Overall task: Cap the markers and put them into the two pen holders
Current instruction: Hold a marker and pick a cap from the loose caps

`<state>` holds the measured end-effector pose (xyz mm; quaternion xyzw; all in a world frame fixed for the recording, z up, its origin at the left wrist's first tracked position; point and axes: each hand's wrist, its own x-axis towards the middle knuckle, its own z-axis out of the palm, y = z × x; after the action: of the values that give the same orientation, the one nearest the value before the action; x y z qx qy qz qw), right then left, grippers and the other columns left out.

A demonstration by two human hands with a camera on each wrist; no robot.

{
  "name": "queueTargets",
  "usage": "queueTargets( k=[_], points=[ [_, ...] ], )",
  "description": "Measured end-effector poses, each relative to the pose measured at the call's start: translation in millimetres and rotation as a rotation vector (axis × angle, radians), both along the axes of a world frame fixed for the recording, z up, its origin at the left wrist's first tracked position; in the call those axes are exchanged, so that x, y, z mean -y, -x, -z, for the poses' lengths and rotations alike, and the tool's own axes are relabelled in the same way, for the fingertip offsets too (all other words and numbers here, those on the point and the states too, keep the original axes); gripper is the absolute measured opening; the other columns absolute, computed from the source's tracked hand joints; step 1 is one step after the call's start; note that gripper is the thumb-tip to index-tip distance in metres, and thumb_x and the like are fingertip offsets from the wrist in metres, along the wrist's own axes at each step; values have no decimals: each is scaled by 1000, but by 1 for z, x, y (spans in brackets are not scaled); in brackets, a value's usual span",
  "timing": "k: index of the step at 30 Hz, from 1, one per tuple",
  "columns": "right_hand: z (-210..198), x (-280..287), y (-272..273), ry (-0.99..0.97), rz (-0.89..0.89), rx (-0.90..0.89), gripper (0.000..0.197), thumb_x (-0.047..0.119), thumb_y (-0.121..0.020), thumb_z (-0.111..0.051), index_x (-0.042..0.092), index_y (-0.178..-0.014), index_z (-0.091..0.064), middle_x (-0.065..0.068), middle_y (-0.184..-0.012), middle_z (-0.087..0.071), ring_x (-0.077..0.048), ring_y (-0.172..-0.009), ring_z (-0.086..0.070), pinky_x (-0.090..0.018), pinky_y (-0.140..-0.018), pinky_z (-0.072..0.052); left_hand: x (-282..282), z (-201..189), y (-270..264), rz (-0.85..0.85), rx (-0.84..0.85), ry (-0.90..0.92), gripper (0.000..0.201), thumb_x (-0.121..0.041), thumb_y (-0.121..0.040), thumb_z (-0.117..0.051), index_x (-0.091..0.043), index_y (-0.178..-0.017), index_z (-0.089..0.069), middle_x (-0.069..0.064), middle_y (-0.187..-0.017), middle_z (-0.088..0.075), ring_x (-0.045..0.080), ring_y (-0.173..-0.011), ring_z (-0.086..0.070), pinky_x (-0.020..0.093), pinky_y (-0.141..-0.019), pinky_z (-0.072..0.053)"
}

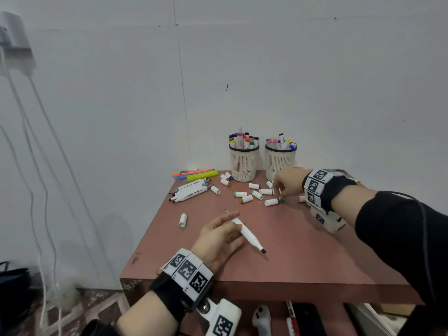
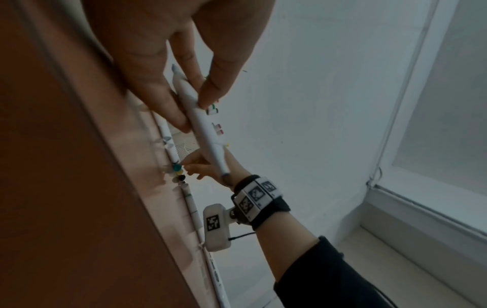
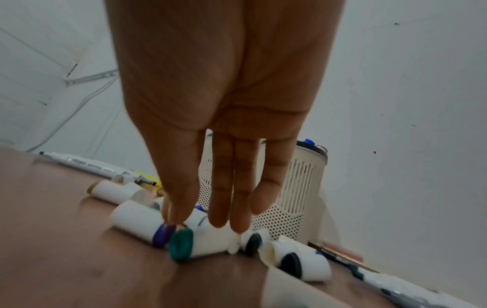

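My left hand (image 1: 229, 224) holds an uncapped white marker (image 1: 245, 231) over the middle of the reddish table (image 1: 291, 258), fingers and thumb pinching its barrel (image 2: 202, 129). My right hand (image 1: 278, 193) reaches down into the scattered white caps (image 1: 254, 194) in front of the holders. Its straight fingertips (image 3: 237, 225) touch a teal-ended cap (image 3: 195, 243), with a purple-ended cap (image 3: 139, 225) beside it. Two cream mesh pen holders (image 1: 244, 167) (image 1: 278, 166), with capped markers standing in them, sit at the back against the wall. Several uncapped markers (image 1: 191, 190) lie at the back left.
A yellow highlighter (image 1: 201, 176) and thin pens lie by the far left corner. One loose cap (image 1: 182, 219) sits near the left edge. Cables hang at the far left. A white controller (image 1: 261, 318) lies below the table's front edge.
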<state>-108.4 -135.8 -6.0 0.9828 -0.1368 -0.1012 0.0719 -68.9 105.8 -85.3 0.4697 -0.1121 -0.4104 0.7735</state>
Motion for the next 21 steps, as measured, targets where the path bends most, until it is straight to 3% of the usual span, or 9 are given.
queueTargets(
  k=[4,10,14,16,21],
  points=[
    [4,-2,-15,-84,-20,30,27,19,-85,-67,18,-112,-66,-3,-106,-64,-9,-84,-50,-10,-58,-33,1,6,-5,26,-29,111,24,11,-86,-53,-1,-106,-60,24,-98,-61,38,-103,-57,42,-82,-55],
    [14,-3,-33,-3,-17,-50,24,22,-84,-69,13,-107,-68,5,-87,-51,-11,-83,-48,-19,-61,-38,3,11,-9,33,-43,157,22,10,-85,-52,-1,-102,-61,19,-89,-65,38,-102,-57,44,-83,-53],
    [8,5,-36,63,51,-30,30,21,-83,-70,11,-111,-65,-2,-96,-58,-17,-88,-53,-19,-62,-39,3,11,-11,30,-72,174,22,10,-85,-53,-2,-101,-61,18,-89,-65,38,-102,-57,44,-82,-53],
    [4,13,-35,77,99,12,37,17,-83,-69,10,-118,-62,-7,-109,-62,-21,-97,-57,-23,-68,-42,3,11,-11,28,-71,180,21,10,-86,-53,-2,-101,-61,18,-89,-65,38,-101,-57,45,-82,-54],
    [7,32,-27,41,199,-27,51,18,-83,-69,19,-132,-53,-5,-121,-59,-20,-106,-55,-23,-77,-41,3,11,-11,26,-87,200,20,10,-86,-53,-1,-100,-61,19,-88,-66,38,-97,-59,44,-77,-56]
  ],
)
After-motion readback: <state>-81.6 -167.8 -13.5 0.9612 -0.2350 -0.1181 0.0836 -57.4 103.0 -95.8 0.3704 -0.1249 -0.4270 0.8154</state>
